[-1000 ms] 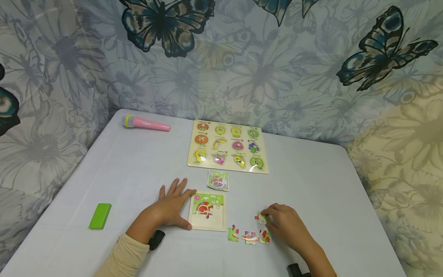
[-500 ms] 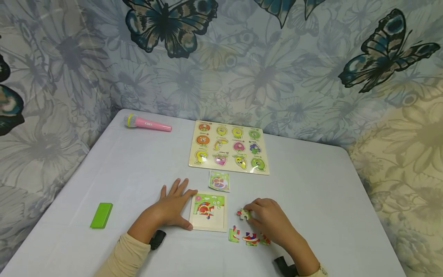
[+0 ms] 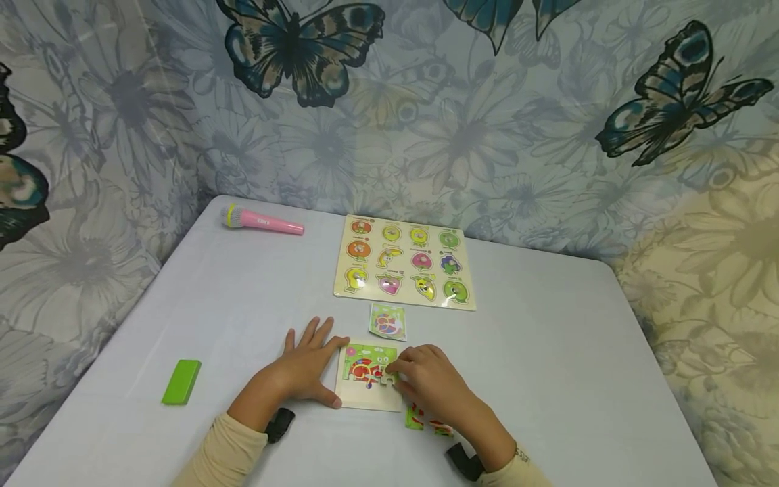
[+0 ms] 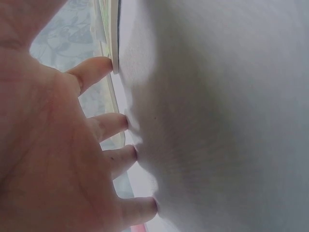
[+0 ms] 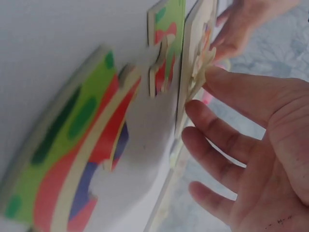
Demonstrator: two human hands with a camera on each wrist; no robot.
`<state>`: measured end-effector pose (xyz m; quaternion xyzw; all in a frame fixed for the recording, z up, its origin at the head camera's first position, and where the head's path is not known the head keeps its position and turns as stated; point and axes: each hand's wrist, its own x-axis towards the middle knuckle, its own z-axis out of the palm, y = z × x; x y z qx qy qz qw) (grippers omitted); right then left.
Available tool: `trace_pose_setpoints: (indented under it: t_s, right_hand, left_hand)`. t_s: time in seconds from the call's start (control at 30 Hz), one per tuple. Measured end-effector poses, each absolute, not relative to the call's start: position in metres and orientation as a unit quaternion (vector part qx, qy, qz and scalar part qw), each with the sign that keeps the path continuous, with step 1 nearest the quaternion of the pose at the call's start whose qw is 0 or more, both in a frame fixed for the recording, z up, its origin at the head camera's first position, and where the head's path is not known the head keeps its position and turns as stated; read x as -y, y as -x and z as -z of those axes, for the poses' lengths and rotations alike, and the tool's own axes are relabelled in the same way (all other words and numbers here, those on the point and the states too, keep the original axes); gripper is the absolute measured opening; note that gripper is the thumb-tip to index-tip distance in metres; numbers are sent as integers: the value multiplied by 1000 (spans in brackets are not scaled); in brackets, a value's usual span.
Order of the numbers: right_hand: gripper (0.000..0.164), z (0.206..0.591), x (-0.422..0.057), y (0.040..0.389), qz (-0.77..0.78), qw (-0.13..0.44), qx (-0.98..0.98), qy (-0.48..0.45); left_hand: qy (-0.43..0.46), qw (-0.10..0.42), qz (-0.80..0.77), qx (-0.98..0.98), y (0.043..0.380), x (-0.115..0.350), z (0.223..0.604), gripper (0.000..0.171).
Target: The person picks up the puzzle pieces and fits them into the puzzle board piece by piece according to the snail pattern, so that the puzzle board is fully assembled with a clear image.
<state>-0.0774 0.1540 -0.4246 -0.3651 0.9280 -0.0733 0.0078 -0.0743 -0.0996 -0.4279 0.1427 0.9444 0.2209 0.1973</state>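
Note:
My right hand [image 3: 433,380] pinches a jigsaw piece [image 3: 387,380] between thumb and index finger, over the right side of a small wooden puzzle tray [image 3: 368,402]. Joined pieces with a red and green picture [image 3: 360,368] fill the tray's upper part; its lower strip is bare wood. My left hand [image 3: 297,373] lies spread at the tray's left side, index fingertip at the upper corner and thumb at the lower one. Below my right hand lie loose jigsaw pieces, one green and red [image 5: 166,46], another striped [image 5: 72,154]; my hand and forearm partly cover this spot in the head view.
Beyond the tray lies a small picture card [image 3: 387,322], then a large fruit board [image 3: 404,279]. A pink toy microphone [image 3: 268,222] rests at the back left, a green block [image 3: 181,382] at the left. The patterned wall stands behind the white table [image 3: 548,338].
My right hand has carried the jigsaw piece leftward from the loose pieces to over the tray. My left hand stays at the tray's left edge.

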Motion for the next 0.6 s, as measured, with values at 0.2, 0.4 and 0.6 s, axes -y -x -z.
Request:
trace_pose_setpoints:
  t_s: [0.2, 0.4, 0.6]
  right_hand:
    - [20, 429, -148, 79, 45, -34, -927, 371]
    - [22, 432, -145, 79, 30, -46, -928, 368]
    - [27, 425, -149, 76, 44, -15, -931, 362]
  left_hand:
    - [-145, 194, -224, -944, 74, 100, 426, 102]
    - [-145, 193, -214, -946, 76, 100, 429, 102]
    - [-143, 191, -220, -946, 75, 99, 430, 102]
